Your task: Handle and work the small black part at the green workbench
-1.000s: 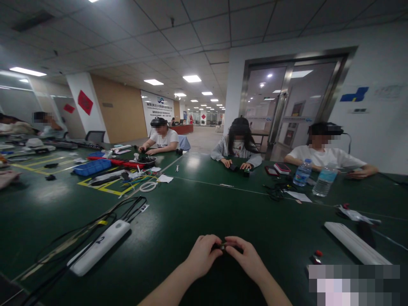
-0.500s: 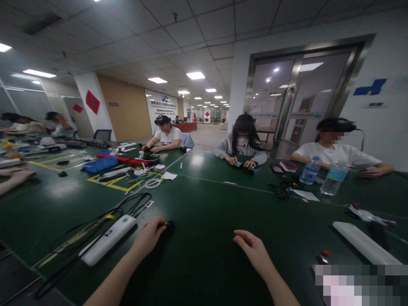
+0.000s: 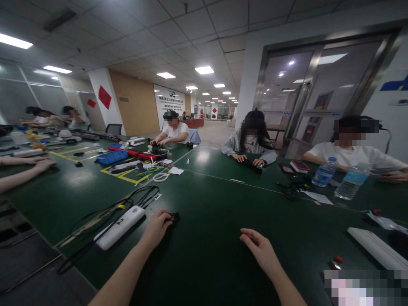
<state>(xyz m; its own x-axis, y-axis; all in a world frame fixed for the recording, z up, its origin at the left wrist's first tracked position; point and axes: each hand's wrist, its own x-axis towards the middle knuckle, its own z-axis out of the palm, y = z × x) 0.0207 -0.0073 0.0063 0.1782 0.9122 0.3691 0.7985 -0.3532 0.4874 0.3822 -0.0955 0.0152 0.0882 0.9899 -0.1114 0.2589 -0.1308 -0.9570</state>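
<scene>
My left hand (image 3: 158, 226) rests on the dark green table (image 3: 204, 238), its fingers bent round a small black object (image 3: 174, 217). That object is too dark and too small for its kind to show. Just left of this hand lies a white power strip (image 3: 120, 227) marked with a 2, with black cables (image 3: 127, 199) running behind and across it. My right hand (image 3: 257, 246) hovers or rests over the table on the right, fingers loosely curved, the thumb apart from them. Nothing is visible in it.
A blue tray (image 3: 112, 157) and loose wires (image 3: 148, 172) lie beyond the strip. Two water bottles (image 3: 353, 182) stand at right, near a long white bar (image 3: 376, 246) and a small red-topped item (image 3: 337, 262). Several people in headsets sit around the table.
The view has swung a little to the left, so the scene sits further right. My left hand keeps its grip on the small black object. My right hand's pose is nearly the same.
</scene>
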